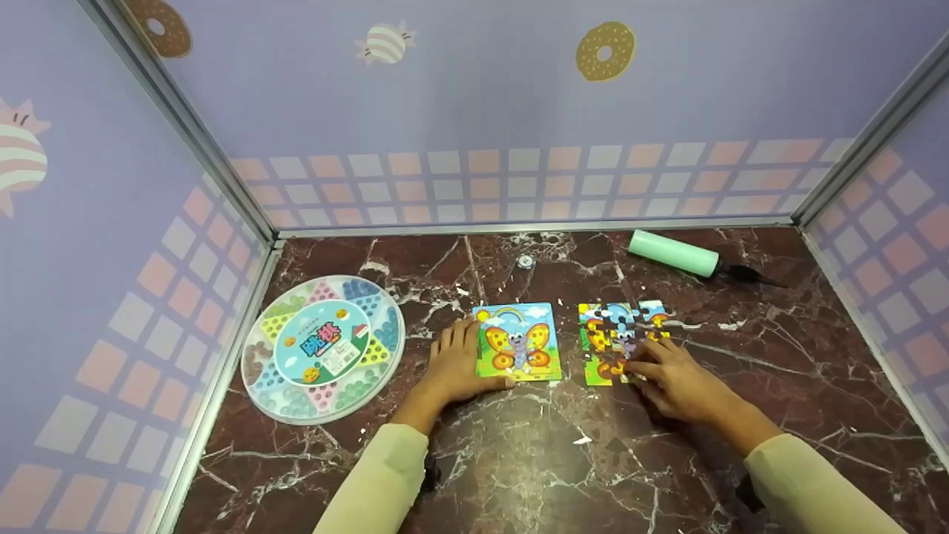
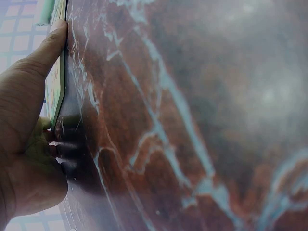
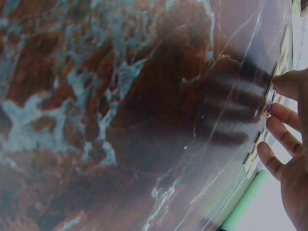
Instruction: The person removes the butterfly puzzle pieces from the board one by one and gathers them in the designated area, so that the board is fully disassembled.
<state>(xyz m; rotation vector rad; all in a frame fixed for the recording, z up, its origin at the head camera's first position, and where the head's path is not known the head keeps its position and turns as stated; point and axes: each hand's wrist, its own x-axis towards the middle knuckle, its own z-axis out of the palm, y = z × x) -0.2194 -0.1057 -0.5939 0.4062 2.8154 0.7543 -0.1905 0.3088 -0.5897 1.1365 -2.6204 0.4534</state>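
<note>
A square butterfly picture board (image 1: 517, 343) lies on the marbled table. My left hand (image 1: 454, 363) rests against it, fingers along its left side and thumb stretched along its near edge. In the left wrist view, the thumb (image 2: 43, 50) touches the board's edge. To the right, several jigsaw pieces (image 1: 599, 337) are partly joined into a similar butterfly picture, with gaps between some. My right hand (image 1: 678, 382) is over their near right part, pinching a jigsaw piece (image 3: 268, 94) between thumb and fingertips. That hand hides part of the jigsaw in the head view.
A round Chinese checkers box (image 1: 263, 315) with coloured marbles stands at the left. A mint-green hand pump (image 1: 673, 253) with a black end lies at the back right. A small round disc (image 1: 526, 261) is behind the board. Patterned walls (image 1: 482, 89) enclose three sides.
</note>
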